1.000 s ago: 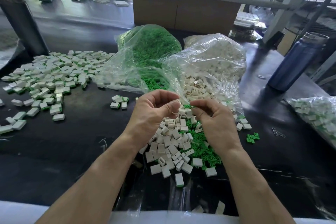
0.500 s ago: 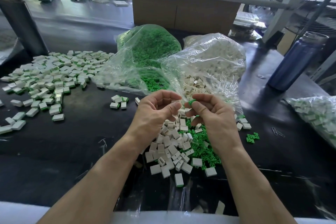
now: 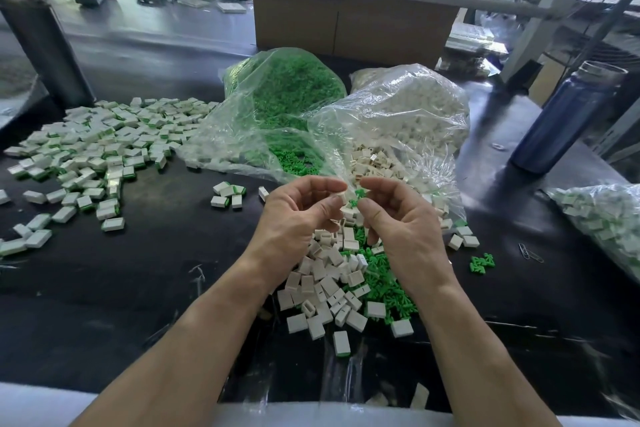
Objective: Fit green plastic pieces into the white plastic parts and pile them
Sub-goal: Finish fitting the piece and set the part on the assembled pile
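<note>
Over the loose pile | our left hand pinched a white part, right hand pinched a green piece | mid-fit, pieces touching | next we'd probably need to line it up and push.

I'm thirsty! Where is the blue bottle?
The blue bottle stands at the table's far right, just right of the bag of white parts.

The left hand and right hand meet fingertip to fingertip above the loose parts heap on the table. Directly behind the grip lie two open bags (left bag, right bag), touching each other. The assembled pile lies well left of the grip, the bottle well right and behind, and a third bag far right.
</note>
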`<state>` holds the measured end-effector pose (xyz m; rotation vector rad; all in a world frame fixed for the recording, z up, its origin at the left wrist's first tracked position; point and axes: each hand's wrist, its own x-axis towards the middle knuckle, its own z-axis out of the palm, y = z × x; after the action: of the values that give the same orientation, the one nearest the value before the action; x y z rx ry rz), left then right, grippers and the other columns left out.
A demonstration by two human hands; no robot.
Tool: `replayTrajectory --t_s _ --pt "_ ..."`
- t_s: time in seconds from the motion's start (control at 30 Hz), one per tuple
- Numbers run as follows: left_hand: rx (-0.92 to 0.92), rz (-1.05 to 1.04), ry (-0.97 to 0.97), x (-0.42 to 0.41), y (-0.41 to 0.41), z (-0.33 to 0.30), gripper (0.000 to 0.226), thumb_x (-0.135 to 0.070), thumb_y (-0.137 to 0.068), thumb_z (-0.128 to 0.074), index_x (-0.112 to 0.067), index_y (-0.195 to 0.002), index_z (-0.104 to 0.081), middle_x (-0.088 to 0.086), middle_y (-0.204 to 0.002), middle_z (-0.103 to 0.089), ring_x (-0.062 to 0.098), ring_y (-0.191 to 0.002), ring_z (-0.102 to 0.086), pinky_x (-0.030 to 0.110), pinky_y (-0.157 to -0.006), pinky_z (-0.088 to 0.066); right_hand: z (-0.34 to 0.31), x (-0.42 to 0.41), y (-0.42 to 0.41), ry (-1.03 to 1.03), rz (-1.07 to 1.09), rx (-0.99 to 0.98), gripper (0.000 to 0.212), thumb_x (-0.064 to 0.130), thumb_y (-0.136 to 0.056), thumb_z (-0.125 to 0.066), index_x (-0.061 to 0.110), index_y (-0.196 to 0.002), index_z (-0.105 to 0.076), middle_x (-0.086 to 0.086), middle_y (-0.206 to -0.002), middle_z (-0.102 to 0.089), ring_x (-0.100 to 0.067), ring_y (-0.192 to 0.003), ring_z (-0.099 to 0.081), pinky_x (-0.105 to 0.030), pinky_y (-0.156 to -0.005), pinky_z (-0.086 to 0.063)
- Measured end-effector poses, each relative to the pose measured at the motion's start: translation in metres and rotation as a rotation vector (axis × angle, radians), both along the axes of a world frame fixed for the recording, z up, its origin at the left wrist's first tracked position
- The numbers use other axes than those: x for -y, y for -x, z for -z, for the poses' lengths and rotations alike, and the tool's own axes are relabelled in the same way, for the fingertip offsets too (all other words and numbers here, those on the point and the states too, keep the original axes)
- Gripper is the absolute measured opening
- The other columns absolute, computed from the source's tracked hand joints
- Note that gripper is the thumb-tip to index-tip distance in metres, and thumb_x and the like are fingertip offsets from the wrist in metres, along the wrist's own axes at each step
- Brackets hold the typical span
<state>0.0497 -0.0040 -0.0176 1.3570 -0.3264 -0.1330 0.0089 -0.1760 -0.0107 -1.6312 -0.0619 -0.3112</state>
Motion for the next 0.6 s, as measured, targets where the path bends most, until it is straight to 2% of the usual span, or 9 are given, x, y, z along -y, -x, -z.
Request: replayTrajectory --t_s 0.23,0.4,0.6 --pt "-0.017 -0.004 0.012 0.0002 -0.0002 0.0006 0.020 -0.008 -0.094 -0.073 -0.003 -0.113 -0.072 0.012 -0.097 -0.075 0.021 -0.084 -0.070 0.029 -0.076 -0.060 -0.0004 -0.0001 0.0011 0.039 0.003 0.027 0.013 0.009 -0.099 -0.071 0.017 -0.110 -0.073 0.001 -0.094 -0.072 -0.005 -0.076 -0.065 -0.020 -0.070 -0.054" --pt "0.002 0.013 0.016 -0.0002 -0.0004 0.0007 0.018 -0.009 -0.093 -0.074 -0.005 -0.110 -0.073 0.008 -0.093 -0.075 0.019 -0.083 -0.070 0.030 -0.076 -0.061 0.0000 -0.0007 0.0005 0.061 0.006 0.054 0.017 0.006 -0.099 -0.071 0.022 -0.104 -0.073 0.006 -0.089 -0.072 -0.002 -0.072 -0.064 -0.017 -0.067 -0.054" --pt "0.035 0.008 -0.008 -0.0014 -0.0006 0.0008 0.016 -0.010 -0.094 -0.074 -0.006 -0.110 -0.074 0.004 -0.092 -0.075 0.017 -0.083 -0.069 0.028 -0.074 -0.060 0.0005 0.0000 0.0004 0.104 0.010 0.046 0.015 0.008 -0.099 -0.071 0.022 -0.104 -0.073 0.002 -0.095 -0.073 -0.006 -0.082 -0.067 -0.021 -0.069 -0.055"
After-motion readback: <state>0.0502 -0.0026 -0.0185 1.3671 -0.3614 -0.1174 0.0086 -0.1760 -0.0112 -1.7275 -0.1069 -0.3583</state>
